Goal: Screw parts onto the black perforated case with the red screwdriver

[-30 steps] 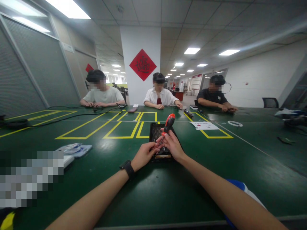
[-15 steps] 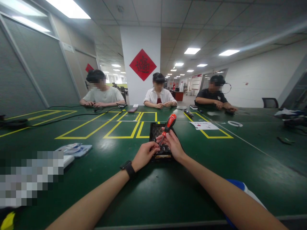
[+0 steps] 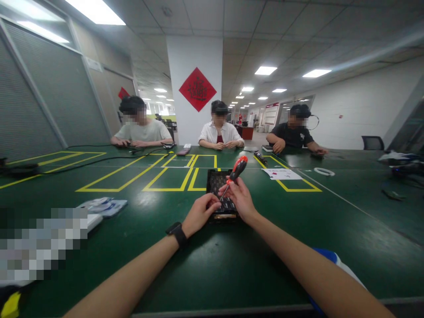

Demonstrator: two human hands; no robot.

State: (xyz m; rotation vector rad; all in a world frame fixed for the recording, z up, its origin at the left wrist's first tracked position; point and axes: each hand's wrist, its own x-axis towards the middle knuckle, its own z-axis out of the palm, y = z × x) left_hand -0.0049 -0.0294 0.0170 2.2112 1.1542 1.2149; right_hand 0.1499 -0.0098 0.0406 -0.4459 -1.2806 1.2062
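Observation:
A screwdriver (image 3: 239, 168) with a red and black handle slants up to the right, its thin shaft pointing down to the left. My right hand (image 3: 243, 198) is closed around the shaft's upper end, just under the handle. At the tip end, my left hand (image 3: 202, 210), with a dark watch on the wrist, pinches its thumb and fingers together; whatever sits between them is too small to make out. Under both hands an open black case (image 3: 212, 177) lies on the table, with rows of small metallic pieces, probably bits, partly hidden by my fingers.
The green table (image 3: 159, 265) carries yellow tape outlines. Plastic packets (image 3: 111, 207) lie at left, beside a blurred-out object. A paper sheet (image 3: 282, 173), a white ring (image 3: 324, 171) and a dark tool (image 3: 260, 157) are at right. Three people sit across the table.
The screwdriver's handle has tilted further to the right, and my right-hand fingers have shifted slightly with it. My left hand stays nearly still. Across the table, the person at right has moved an arm back.

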